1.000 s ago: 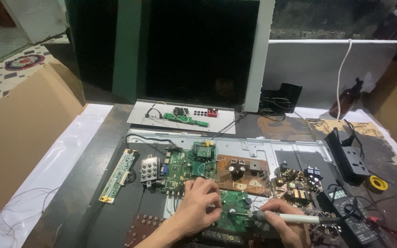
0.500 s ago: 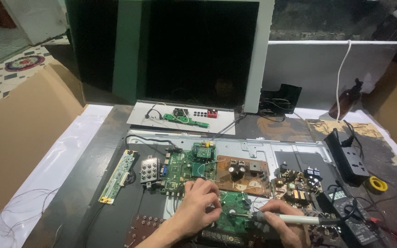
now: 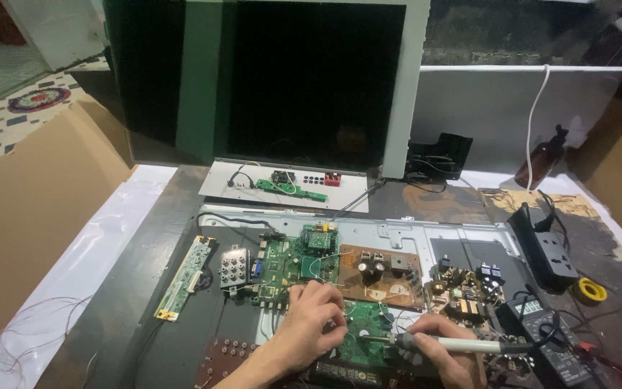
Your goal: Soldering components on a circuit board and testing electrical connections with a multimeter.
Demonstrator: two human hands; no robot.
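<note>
The right hand grips a soldering iron by its pale handle, with the metal tip pointing left onto a small green circuit board at the near edge of the desk. The left hand rests on the left part of that board, fingers curled loosely and pressing down on it; it grasps nothing that I can make out. Just behind lie a larger green board and a brown board on a grey metal panel. A narrow green strip board lies to the left. A multimeter sits beside the right hand, a black power strip farther back, and a dark screen stands upright behind.
</note>
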